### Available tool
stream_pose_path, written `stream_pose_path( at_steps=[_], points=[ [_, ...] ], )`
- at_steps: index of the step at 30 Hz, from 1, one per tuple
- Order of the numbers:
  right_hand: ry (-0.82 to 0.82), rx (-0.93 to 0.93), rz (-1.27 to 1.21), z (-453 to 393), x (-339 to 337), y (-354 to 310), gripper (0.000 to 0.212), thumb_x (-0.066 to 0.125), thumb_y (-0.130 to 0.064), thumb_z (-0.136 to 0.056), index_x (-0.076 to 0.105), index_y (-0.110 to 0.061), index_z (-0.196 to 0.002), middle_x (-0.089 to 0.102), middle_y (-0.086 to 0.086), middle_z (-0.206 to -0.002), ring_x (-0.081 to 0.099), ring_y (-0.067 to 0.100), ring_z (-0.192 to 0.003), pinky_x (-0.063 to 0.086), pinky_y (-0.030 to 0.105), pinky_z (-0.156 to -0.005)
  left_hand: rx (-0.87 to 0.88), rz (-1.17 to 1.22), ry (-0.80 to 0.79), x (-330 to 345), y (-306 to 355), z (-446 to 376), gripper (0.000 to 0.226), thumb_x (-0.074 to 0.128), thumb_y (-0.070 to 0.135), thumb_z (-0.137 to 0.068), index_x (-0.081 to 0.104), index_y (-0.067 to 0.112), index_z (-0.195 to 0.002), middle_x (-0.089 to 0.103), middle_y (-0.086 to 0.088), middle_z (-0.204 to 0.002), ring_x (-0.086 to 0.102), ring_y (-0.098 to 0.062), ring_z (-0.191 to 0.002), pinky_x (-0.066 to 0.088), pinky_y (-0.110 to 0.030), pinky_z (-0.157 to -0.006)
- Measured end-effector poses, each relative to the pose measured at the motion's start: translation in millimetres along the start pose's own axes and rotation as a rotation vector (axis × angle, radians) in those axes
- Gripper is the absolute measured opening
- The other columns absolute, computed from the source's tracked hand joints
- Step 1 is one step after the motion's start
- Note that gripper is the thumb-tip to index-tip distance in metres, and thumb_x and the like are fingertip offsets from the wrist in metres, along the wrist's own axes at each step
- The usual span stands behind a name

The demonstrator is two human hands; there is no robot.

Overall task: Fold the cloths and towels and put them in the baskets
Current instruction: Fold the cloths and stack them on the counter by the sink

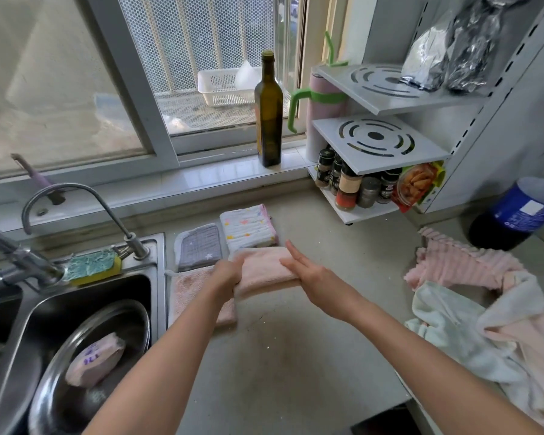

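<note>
Both hands on a folded pink towel [266,271], mid-counter.
Head view: towel is fluffy, pale pink, folded thick, lying just in front of the white dotted cloth [248,229]. Left hand [228,273] seems to grip its left end, fingers curled, partly hidden. Right hand [308,274] rests flat, fingers straight, slightly spread.

Folded pink towel [264,271] mid-counter, overlapping flat pink cloth [195,293]. Behind: folded grey star cloth [200,246] beside white dotted cloth [248,227]. Unfolded pink/mint pile [471,309] at right.
</note>
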State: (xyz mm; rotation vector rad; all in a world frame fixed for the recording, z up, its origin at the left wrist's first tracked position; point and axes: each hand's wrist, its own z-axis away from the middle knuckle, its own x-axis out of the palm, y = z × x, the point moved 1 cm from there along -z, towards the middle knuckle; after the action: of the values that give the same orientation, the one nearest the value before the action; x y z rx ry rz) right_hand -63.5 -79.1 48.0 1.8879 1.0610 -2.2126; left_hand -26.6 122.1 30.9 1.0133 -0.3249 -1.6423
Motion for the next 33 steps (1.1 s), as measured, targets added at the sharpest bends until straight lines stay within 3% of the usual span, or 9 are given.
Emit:
stream_pose_path(
  at_steps=[3, 6, 8, 13, 17, 22, 26, 30, 33],
  points=[
    [-0.012, 0.102, -0.593, 10.3, 2.2, -9.9, 0.067, 0.039, 0.012, -0.084, 0.038, -0.020, -0.142, 0.011, -0.003, -0.159, 0.032, 0.012, -0.137, 0.029, 0.014, -0.107, 0.214, -0.014, 0.070, -5.0, 2.3, 6.0, 0.055, 0.044, 0.045, -0.097, 0.056, 0.000, -0.125, 0.061, -0.019, -0.122, 0.056, -0.034, -0.112, 0.045, -0.036, -0.088],
    [0.025, 0.346, -1.700, 11.1, 4.2, -21.9, 0.060, 0.057, -0.014, -0.091, 0.028, -0.032, -0.140, 0.050, 0.006, -0.139, 0.054, 0.021, -0.122, 0.050, 0.034, -0.091, 0.443, 0.101, -0.004, -15.3, -0.2, 12.1, 0.038, 0.046, 0.046, -0.096, 0.071, 0.017, -0.096, 0.071, -0.007, -0.093, 0.066, -0.025, -0.092, 0.050, -0.039, -0.081],
    [0.045, 0.615, -1.835, -5.0, 16.1, -20.5, 0.048, 0.053, -0.038, -0.094, 0.038, -0.017, -0.134, 0.061, 0.014, -0.125, 0.061, 0.029, -0.112, 0.051, 0.041, -0.088, 0.507, 0.198, -0.044, -23.8, -3.6, 17.4, 0.037, 0.048, 0.050, -0.094, 0.071, 0.021, -0.092, 0.071, -0.008, -0.090, 0.065, -0.023, -0.084, 0.050, -0.038, -0.075],
    [0.171, 0.809, -1.656, -38.2, 49.3, -51.4, 0.034, 0.057, -0.032, -0.093, 0.065, -0.002, -0.107, 0.068, 0.017, -0.107, 0.065, 0.029, -0.095, 0.052, 0.040, -0.088, 0.501, 0.180, -0.056, -40.6, -27.0, 20.7, 0.032, 0.046, 0.045, -0.097, 0.069, 0.023, -0.105, 0.070, 0.000, -0.100, 0.065, -0.016, -0.094, 0.050, -0.029, -0.079],
    [0.365, 0.709, -0.909, -58.7, 68.2, -66.3, 0.023, 0.060, -0.021, -0.091, 0.056, -0.011, -0.071, 0.056, 0.006, -0.076, 0.050, 0.017, -0.075, 0.035, 0.030, -0.058, 0.332, 0.062, 0.039, -59.9, -63.4, 8.7, 0.034, 0.039, 0.039, -0.100, 0.066, 0.018, -0.107, 0.067, 0.003, -0.104, 0.061, -0.017, -0.100, 0.043, -0.021, -0.075],
    [0.294, 0.617, -0.861, -93.0, 89.3, -95.3, 0.016, 0.048, -0.027, -0.097, 0.043, -0.012, -0.102, 0.057, 0.005, -0.092, 0.052, 0.022, -0.083, 0.036, 0.029, -0.069, 0.243, 0.065, 0.234, -89.3, -86.4, -2.0, 0.040, 0.036, 0.036, -0.102, 0.064, 0.007, -0.103, 0.061, -0.014, -0.110, 0.055, -0.027, -0.103, 0.037, -0.029, -0.079],
    [0.195, 0.458, -0.904, -110.1, 109.6, -100.8, 0.018, 0.042, -0.028, -0.099, 0.037, -0.035, -0.115, 0.060, -0.003, -0.092, 0.056, 0.014, -0.080, 0.043, 0.030, -0.075, 0.238, -0.028, 0.280, -113.1, -102.2, -24.9, 0.040, 0.034, 0.033, -0.102, 0.054, -0.001, -0.108, 0.058, -0.016, -0.106, 0.054, -0.034, -0.107, 0.036, -0.033, -0.077],
    [0.192, 0.327, -0.680, -120.6, 117.0, -95.3, 0.050, 0.035, -0.002, -0.089, 0.057, -0.023, -0.127, 0.063, -0.004, -0.120, 0.057, 0.013, -0.111, 0.043, 0.027, -0.098, 0.302, -0.034, 0.315, -114.1, -100.6, -38.9, 0.025, 0.039, 0.028, -0.100, 0.041, 0.007, -0.115, 0.056, -0.010, -0.093, 0.054, -0.030, -0.087, 0.036, -0.034, -0.069],
    [0.153, 0.344, -0.515, -126.7, 128.1, -89.5, 0.059, 0.035, 0.008, -0.085, 0.057, -0.021, -0.131, 0.058, 0.004, -0.126, 0.056, 0.022, -0.113, 0.042, 0.029, -0.097, 0.380, -0.100, 0.361, -108.4, -99.0, -44.5, 0.030, 0.039, 0.027, -0.101, 0.032, 0.014, -0.126, 0.061, -0.013, -0.086, 0.057, -0.031, -0.078, 0.040, -0.036, -0.066]
  ],
)
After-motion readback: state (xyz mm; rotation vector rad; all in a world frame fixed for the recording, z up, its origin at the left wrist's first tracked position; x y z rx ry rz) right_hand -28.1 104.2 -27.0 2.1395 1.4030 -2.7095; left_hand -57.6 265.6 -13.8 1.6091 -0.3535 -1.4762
